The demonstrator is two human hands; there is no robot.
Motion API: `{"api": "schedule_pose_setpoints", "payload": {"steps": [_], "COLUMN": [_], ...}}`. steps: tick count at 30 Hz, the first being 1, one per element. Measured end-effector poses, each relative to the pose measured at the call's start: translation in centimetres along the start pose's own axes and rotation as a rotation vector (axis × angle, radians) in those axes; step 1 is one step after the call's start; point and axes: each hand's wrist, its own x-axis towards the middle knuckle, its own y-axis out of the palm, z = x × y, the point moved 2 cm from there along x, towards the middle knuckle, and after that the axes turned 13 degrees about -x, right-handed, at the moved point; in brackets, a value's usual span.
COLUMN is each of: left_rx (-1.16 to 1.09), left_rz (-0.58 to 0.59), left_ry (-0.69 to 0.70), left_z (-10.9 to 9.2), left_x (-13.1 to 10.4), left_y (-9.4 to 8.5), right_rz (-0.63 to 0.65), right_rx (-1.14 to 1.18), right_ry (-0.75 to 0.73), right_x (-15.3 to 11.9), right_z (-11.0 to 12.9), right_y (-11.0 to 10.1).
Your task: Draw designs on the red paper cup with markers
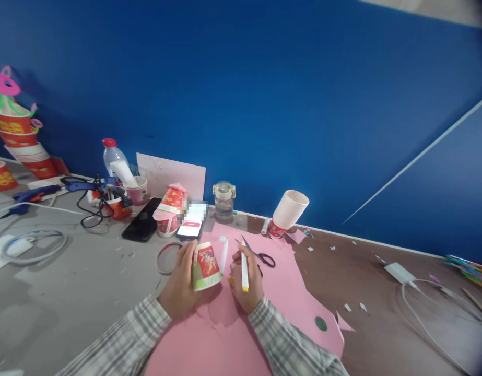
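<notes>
My left hand (pixel 180 284) is wrapped round a red paper cup (pixel 207 263) with green marks along its wide rim, which faces down and to the right. A white marker (pixel 244 269) with a yellow end is gripped in my right hand (pixel 246 284), just right of the cup. Both hands are over a large pink paper sheet (pixel 280 292). Another slim white marker (pixel 224 256) lies between them. Black-handled scissors (pixel 260 254) rest on the paper beyond my right hand. Left of my left hand is a roll of tape (pixel 166 258).
Behind stand a decorated cup figure (pixel 170 209), a lit phone (pixel 192 219), a dark phone (pixel 142 222), a lidded jar (pixel 224 201) and stacked cups (pixel 290 211). Cables and a glue gun (pixel 33 196) lie left; a white adapter (pixel 399 274) lies right. A blue wall (pixel 264 104) closes the back.
</notes>
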Motion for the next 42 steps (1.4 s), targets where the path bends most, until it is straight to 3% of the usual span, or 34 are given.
{"api": "schedule_pose_setpoints", "payload": {"steps": [5,9,18,23,30,35,42], "left_rx": [-0.037,-0.045,-0.042,-0.051,-0.047,-0.042,-0.045], "left_rz": [0.014,0.039,0.05,0.073,0.065,0.066,0.077], "left_ry": [-0.006,-0.021,0.004,0.011,0.028,0.033,0.024], "left_z": [0.1,0.1,-0.3,-0.5,-0.9,-0.9,-0.9], "left_x": [0.0,-0.1,0.0,0.0,0.1,0.2,0.2], "left_y": [-0.2,-0.2,-0.2,-0.2,-0.2,-0.1,-0.2], "right_rz": [0.119,0.198,0.22,0.172,0.072,0.288,0.365], "right_rx": [-0.438,-0.747,-0.8,-0.791,-0.706,-0.655,-0.79], "right_ry": [-0.17,-0.214,-0.251,-0.251,-0.282,-0.464,-0.414], "right_x": [1.2,1.6,1.4,1.5,1.7,1.2,1.5], "right_z": [-2.0,-3.1,-3.6,-3.6,-0.6,0.8,-1.3], "right_y": [-0.3,0.0,0.5,0.2,-0.3,0.6,1.0]}}
